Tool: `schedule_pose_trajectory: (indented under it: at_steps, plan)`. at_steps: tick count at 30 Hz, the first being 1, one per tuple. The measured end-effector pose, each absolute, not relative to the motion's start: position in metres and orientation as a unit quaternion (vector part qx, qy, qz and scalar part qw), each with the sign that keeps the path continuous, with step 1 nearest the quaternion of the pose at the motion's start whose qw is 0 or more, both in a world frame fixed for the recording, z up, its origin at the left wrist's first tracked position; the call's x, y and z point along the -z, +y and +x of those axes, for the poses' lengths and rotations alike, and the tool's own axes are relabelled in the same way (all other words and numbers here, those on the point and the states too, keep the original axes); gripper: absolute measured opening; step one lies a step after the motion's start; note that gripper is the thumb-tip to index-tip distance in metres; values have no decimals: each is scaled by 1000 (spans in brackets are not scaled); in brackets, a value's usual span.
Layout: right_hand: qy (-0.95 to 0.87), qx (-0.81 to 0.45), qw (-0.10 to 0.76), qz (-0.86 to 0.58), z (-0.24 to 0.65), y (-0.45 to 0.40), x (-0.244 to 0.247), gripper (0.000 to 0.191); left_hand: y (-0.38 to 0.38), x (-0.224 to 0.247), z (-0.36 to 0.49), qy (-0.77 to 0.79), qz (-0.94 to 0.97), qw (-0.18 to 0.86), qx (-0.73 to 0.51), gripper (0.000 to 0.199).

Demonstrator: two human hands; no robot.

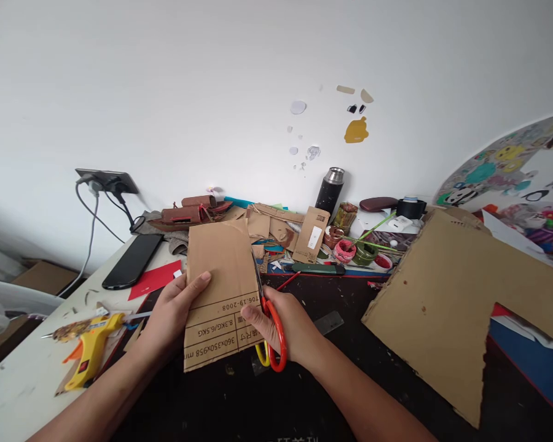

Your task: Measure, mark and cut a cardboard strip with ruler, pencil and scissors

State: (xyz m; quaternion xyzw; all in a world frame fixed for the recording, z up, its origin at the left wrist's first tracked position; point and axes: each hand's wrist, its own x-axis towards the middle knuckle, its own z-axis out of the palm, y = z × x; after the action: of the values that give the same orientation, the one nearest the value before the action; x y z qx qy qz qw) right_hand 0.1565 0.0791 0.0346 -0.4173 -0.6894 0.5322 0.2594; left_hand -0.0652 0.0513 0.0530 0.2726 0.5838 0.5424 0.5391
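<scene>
A piece of brown cardboard (pixel 221 264) with printed, upside-down text is held up over the dark mat. My left hand (pixel 177 307) grips its left edge, thumb on the front face. At its right edge, my right hand (pixel 281 316) is closed on scissors (pixel 279 344) with red and yellow handles. Their blades run upward along that edge, partly hidden by the cardboard. My right thumb rests against the printed part of the piece. Most of my left fingers are hidden behind it.
A yellow glue gun (pixel 92 356) and a black phone (pixel 133 261) lie on the left. Behind are cardboard scraps (pixel 267 224), paint jars (pixel 344 250), a black thermos (pixel 330 190) and a utility knife (pixel 317 268). A large cardboard sheet (pixel 433 313) occupies the right.
</scene>
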Motion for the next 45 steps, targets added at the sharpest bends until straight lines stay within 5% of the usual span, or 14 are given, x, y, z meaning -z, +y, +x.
schedule_pose_trajectory:
  at_steps: [8,45]
  plan:
    - [-705,-516,266,-407,158,80,-34,58,50,-54,-67,587,281,538,-535,78]
    - [-738,-413,205,-493,156,82,-36,50,47,-49,-64,587,323,558,-490,67]
